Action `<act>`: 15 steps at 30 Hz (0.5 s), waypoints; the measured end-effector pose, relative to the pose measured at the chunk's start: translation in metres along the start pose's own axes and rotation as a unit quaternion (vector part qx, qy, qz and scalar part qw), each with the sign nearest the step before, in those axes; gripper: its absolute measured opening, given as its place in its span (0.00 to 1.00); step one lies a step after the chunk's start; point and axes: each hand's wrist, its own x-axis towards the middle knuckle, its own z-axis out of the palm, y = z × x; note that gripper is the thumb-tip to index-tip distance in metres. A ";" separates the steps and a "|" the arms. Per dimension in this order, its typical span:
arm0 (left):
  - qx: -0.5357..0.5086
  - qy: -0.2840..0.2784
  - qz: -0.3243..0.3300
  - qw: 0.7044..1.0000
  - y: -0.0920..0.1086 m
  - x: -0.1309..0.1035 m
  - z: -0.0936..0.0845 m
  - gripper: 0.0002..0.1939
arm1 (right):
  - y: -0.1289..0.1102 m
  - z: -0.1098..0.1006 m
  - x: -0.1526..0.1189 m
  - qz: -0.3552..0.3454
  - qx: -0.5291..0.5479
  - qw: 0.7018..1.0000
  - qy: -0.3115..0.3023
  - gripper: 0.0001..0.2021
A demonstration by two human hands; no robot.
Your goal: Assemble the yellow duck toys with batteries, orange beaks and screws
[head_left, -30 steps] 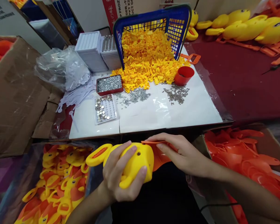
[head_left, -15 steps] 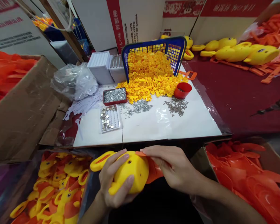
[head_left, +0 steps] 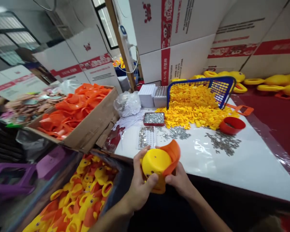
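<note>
Between my hands, just in front of the white tabletop, is a yellow plastic duck toy (head_left: 156,161) with a curved orange piece (head_left: 173,154) on its right side. My left hand (head_left: 141,180) is wrapped round the yellow body, thumb on the near side by a dark eye mark. At the right, my right hand (head_left: 181,182) grips the lower edge of the orange piece, its thumb on the front; the other fingers are mostly hidden behind. A tray of small round magnets or discs (head_left: 146,138) lies just beyond the toy.
A blue basket (head_left: 228,93) spills small yellow parts (head_left: 193,111) onto the table. A red cup (head_left: 232,125) stands by loose metal pieces (head_left: 223,143). At left are a carton of orange pieces (head_left: 89,135) and a bin of yellow-orange toys (head_left: 87,193). A purple stool (head_left: 12,190) is beyond.
The view has swung left. The toy has been turned, so its flat yellow end faces up and the orange piece stands at the right. My right hand has shifted lower on the orange piece.
</note>
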 end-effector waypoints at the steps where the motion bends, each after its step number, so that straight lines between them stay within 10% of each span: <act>1: 0.055 -0.052 0.014 0.997 0.009 0.009 -0.012 0.30 | 0.005 -0.003 0.000 -0.019 0.013 0.999 0.030 0.44; 3: 0.222 -0.105 0.084 0.966 0.030 0.033 -0.044 0.22 | 0.010 -0.015 -0.001 -0.040 0.050 0.993 0.095 0.38; 5: 0.351 -0.003 0.138 0.926 0.053 0.067 -0.086 0.17 | 0.009 -0.031 -0.003 -0.033 0.090 0.983 0.159 0.35; 11: 0.435 0.197 0.099 0.873 0.106 0.167 -0.212 0.16 | -0.018 -0.057 0.000 -0.058 0.116 0.911 0.393 0.36; 15: 0.433 0.222 0.088 0.869 0.103 0.193 -0.250 0.21 | -0.026 -0.053 0.001 -0.044 0.109 0.913 0.391 0.39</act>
